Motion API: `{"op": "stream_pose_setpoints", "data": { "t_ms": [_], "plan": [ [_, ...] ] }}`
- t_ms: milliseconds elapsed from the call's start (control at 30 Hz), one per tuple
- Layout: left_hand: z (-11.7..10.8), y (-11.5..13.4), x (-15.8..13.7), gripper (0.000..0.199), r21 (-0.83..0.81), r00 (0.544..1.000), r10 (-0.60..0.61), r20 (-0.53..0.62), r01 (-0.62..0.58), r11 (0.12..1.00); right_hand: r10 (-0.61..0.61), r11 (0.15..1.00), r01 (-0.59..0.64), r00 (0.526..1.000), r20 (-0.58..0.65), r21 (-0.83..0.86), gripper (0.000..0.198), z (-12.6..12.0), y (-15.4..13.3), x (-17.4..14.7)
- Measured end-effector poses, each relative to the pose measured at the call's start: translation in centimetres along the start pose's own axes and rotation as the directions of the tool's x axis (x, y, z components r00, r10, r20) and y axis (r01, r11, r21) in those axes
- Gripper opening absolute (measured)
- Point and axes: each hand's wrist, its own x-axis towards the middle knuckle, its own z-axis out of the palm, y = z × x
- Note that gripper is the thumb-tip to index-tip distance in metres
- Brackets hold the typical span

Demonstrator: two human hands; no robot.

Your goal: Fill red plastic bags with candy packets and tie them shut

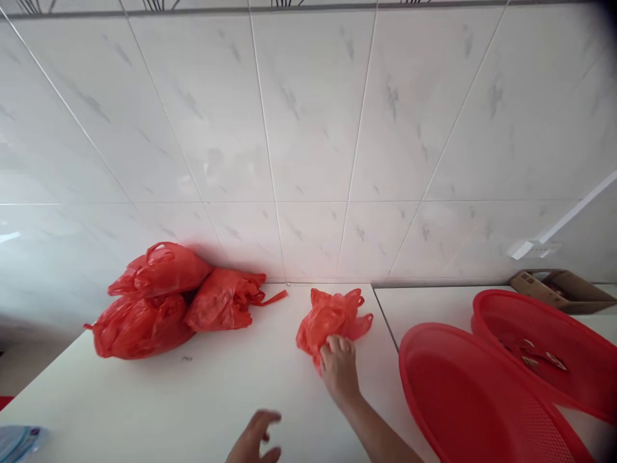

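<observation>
A crumpled red plastic bag [330, 315] lies on the white table [231, 392], near the seam between two table tops. My right hand [340, 366] has its fingers curled into the near side of this bag, gripping the plastic. Lower down, my left hand [258, 440] hovers over the table with thumb and fingers apart, holding nothing. Part of it is cut off by the bottom edge of the view. Whatever the bag may contain is hidden by its folds.
Several filled red plastic bags [154, 302] are piled at the back left against the tiled wall. To the right stand a red plastic basket [453, 386] and another red basket [578, 347] with small items inside. A cardboard box [573, 289] sits behind them. Clear plastic packaging [19, 442] lies at lower left.
</observation>
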Motion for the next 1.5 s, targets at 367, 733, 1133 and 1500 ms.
{"op": "stream_pose_setpoints", "data": {
  "t_ms": [367,733,1133,1500],
  "plan": [
    [2.6,3.6,7.6,0.055,-0.184,0.984,-0.136,-0.116,0.114,0.976,0.056,0.971,-0.112,0.966,0.252,0.213,0.010,0.7,-2.9,-11.7],
    [-3.3,-0.7,-1.1,0.044,0.028,0.945,-0.053,-0.322,0.065,0.997,0.565,0.720,-0.678,0.697,0.442,0.148,0.067,2.5,2.9,-0.4],
    [-0.1,2.0,-0.4,0.016,-0.643,0.909,-0.355,-0.219,0.139,0.753,0.185,0.744,-0.411,0.884,0.429,0.526,0.035,-0.9,2.1,-2.5],
    [3.0,9.4,9.7,0.017,-0.925,0.987,-0.162,-0.021,0.043,0.377,0.117,0.915,-0.159,0.984,0.132,0.372,0.028,-4.0,-1.4,-3.9]
  ]
}}
